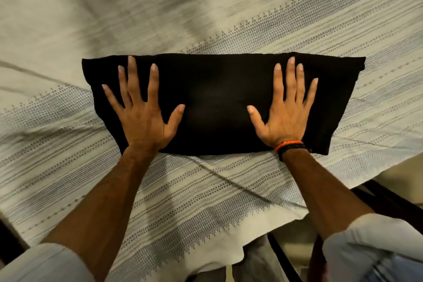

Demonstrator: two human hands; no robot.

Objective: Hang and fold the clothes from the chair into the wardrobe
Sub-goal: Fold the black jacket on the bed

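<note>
Left hand [140,110] and right hand [285,107], fingers spread flat, press folded black garment [217,103] ends; patterned bedsheet [206,190] surrounds.

Bedroom: patterned bedsheet [229,190] over bed.

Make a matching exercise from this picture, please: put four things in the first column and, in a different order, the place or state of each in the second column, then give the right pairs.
Column one:
1. folded black cloth garment
2. left hand
3. orange and black wristbands
4. pale woven bedsheet with grey-blue stripes

Column two:
A. around the wrist of the right hand
B. spread underneath everything
C. lying flat as a wide rectangle under both palms
D. pressing, fingers straight and spread, on the left part of the garment

Right pairs: 1-C, 2-D, 3-A, 4-B
</note>
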